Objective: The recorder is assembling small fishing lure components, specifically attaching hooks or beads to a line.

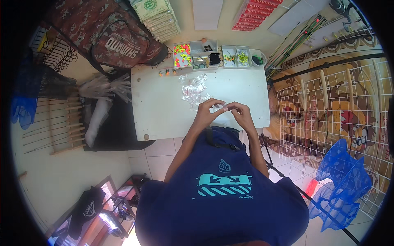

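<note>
Two bare hands meet over the near edge of the white rectangular tabletop (164, 106): left hand (206, 111) and right hand (241, 113), fingertips pinched together on a small clear plastic packet (219, 107) held between them, just above the tabletop. Both hands grasp the packet; what is inside is too small to tell. Loose pile of more clear plastic packets (195, 91) lies on the tabletop just beyond the hands, toward its middle. Row of compartment boxes along the tabletop's far edge: one with bright yellow, orange and pink beads (182, 55), grey ones (236, 56) with yellow-green bits to its right. Camouflage-pattern fabric bag (107, 35) sits off the tabletop's far left corner. White wire grid panel (336, 110) leans to the right of the tabletop, blue mesh net (344, 180) below it.
</note>
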The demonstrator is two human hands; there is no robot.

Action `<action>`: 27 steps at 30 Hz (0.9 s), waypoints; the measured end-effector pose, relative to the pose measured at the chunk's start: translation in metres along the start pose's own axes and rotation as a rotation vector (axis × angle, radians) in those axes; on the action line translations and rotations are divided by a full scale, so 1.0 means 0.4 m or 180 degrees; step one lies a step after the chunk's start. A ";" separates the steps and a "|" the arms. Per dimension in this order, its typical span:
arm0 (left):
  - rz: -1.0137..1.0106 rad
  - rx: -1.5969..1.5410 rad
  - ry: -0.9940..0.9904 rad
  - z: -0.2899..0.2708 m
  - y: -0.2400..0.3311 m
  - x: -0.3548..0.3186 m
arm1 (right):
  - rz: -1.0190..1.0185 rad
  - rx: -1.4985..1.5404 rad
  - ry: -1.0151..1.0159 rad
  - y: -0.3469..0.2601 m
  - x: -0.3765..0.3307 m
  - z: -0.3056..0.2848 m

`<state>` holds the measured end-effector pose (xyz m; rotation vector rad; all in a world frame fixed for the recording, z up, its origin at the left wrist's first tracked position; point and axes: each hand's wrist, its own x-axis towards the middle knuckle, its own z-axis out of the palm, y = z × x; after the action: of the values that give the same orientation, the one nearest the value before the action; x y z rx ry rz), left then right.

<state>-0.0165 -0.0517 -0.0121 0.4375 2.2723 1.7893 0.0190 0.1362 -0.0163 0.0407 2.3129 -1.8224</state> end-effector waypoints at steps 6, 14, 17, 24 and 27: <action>-0.0490 -0.0590 0.0168 0.000 -0.036 0.000 | -0.0188 0.0235 0.0557 -0.043 0.001 0.012; -0.0636 -0.0137 0.0266 -0.008 -0.100 0.030 | 0.0272 0.0386 0.1192 0.036 0.008 -0.062; -0.0536 0.0048 0.0071 0.010 -0.148 0.058 | 0.0357 0.0441 0.1179 0.082 0.035 -0.082; 0.0034 0.0673 -0.0126 0.072 -0.266 0.127 | 0.0175 -0.0028 0.1194 0.168 0.231 -0.115; 0.0104 0.1438 -0.0260 0.090 -0.300 0.135 | -0.0037 -0.0975 0.1188 0.187 0.365 -0.116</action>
<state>-0.0661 -0.0255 -0.1366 0.6113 2.6155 1.2312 -0.1200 0.1846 -0.1026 0.3498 2.8266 -1.5500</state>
